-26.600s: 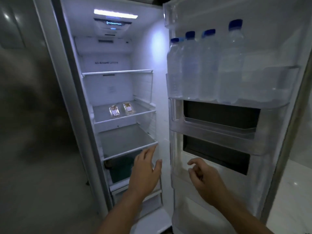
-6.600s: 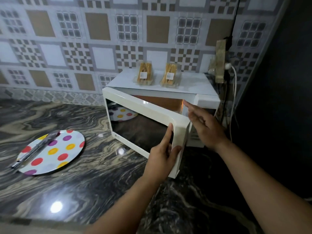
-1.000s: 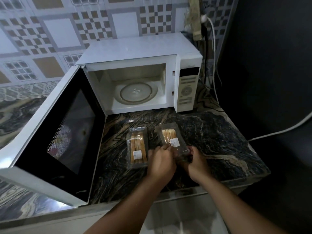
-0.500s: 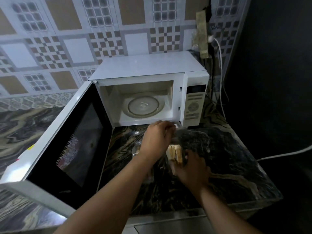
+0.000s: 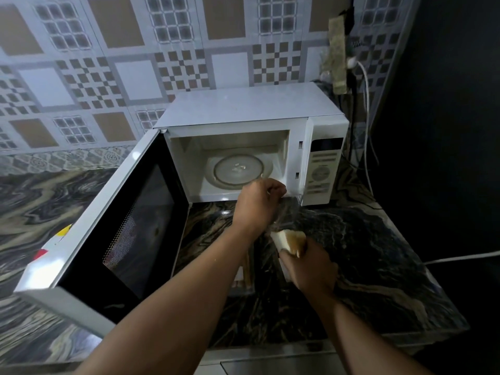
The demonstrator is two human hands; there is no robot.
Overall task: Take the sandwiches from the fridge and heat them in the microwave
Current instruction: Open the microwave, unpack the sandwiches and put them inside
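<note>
Item: our right hand [image 5: 311,266], fingers curled round a sandwich [image 5: 290,240], its pale cut end poking out above the thumb, held just over the surface [image 5: 378,266]. Our left hand [image 5: 259,204], raised nearer the microwave [image 5: 249,125], pinches the clear wrapper [image 5: 286,212], which trails back down toward the sandwich. Second sandwich pack [image 5: 244,269]: lying on the surface between our forearms, partly hidden. Handling, as we judge it: sandwich light, soft, easily crushed, layers apt to slide apart; best held flat by the two bread faces, with gentle pressure. Wrapper thin, slick, no weight. Beyond: microwave door [image 5: 113,234] swung wide to the left, cavity lit, glass turntable [image 5: 238,170] bare, control panel [image 5: 323,169] to its right. Patterned tile wall [image 5: 108,63] behind; cables hang at the right corner.
</note>
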